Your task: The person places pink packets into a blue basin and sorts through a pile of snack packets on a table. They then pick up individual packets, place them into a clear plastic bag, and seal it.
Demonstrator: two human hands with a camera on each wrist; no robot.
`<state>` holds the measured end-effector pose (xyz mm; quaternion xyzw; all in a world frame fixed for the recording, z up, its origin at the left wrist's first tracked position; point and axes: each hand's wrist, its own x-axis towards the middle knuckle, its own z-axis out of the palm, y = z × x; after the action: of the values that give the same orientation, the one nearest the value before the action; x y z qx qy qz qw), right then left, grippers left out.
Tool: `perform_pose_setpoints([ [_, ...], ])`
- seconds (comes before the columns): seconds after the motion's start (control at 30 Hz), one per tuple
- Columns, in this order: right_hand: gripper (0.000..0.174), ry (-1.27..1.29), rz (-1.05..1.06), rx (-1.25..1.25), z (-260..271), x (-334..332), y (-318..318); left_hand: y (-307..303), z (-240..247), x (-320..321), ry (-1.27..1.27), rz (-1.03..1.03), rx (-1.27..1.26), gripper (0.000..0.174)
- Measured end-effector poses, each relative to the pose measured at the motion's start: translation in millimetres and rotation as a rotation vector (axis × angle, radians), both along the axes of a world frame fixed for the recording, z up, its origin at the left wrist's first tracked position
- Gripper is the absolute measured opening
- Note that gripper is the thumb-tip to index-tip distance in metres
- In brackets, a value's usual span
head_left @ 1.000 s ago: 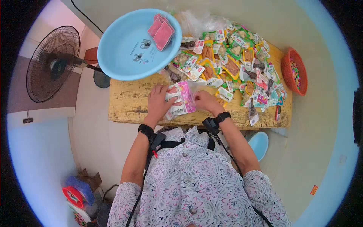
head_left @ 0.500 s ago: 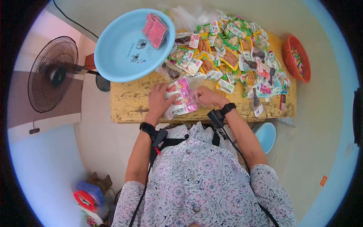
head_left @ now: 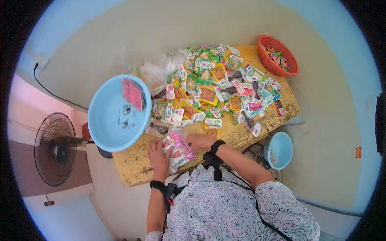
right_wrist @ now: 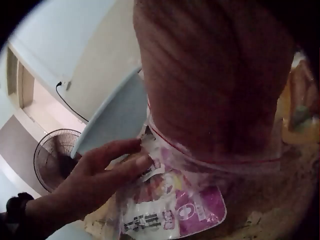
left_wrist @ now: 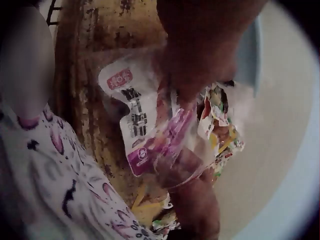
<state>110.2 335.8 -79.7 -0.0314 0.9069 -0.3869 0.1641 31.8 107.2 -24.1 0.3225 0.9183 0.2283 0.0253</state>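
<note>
A clear zip bag (right_wrist: 255, 167) with a red seal line holds a pink-and-white food packet (head_left: 179, 145) near the table's front edge. My left hand (head_left: 160, 160) rests on the bag's left side, its fingers spread and the thumb lying over the packet. At the bag's mouth is my right hand (head_left: 201, 141), with the red seal line running around it in the right wrist view. Clear film covers its fingers beside the packet's purple end (left_wrist: 145, 157), and I cannot tell whether they pinch it.
A blue basin (head_left: 102, 124) with pink packets (head_left: 132, 94) stands at the table's left. Behind the hands spreads a pile of food packets (head_left: 207, 94). At the right are a red basket (head_left: 286, 73) and a phone (head_left: 280, 108). A fan (head_left: 57, 148) stands at left, a small blue basin (head_left: 284, 146) below.
The head view has turned, so the table appears lower and slanted. Both hands stay at the zip bag, the right one still at its mouth.
</note>
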Motion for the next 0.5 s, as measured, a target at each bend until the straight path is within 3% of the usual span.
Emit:
perform_pose_setpoints([
  [0.17, 0.017, -0.012, -0.134, -0.048, 17, 5, -10, 8, 12, -6, 0.101, -0.025, -0.004, 0.064],
  [0.27, 0.015, 0.015, -0.164, -0.064, 3, 7, -16, 11, 15, -5, 0.032, -0.040, -0.009, 0.067],
  [0.37, 0.015, 0.033, -0.182, -0.073, 0, 9, -17, 9, 8, -6, 0.086, -0.213, 0.030, 0.070],
  [0.5, 0.016, 0.068, -0.225, -0.101, 9, 15, -19, 13, 24, 6, 0.075, -0.453, -0.149, 0.072],
])
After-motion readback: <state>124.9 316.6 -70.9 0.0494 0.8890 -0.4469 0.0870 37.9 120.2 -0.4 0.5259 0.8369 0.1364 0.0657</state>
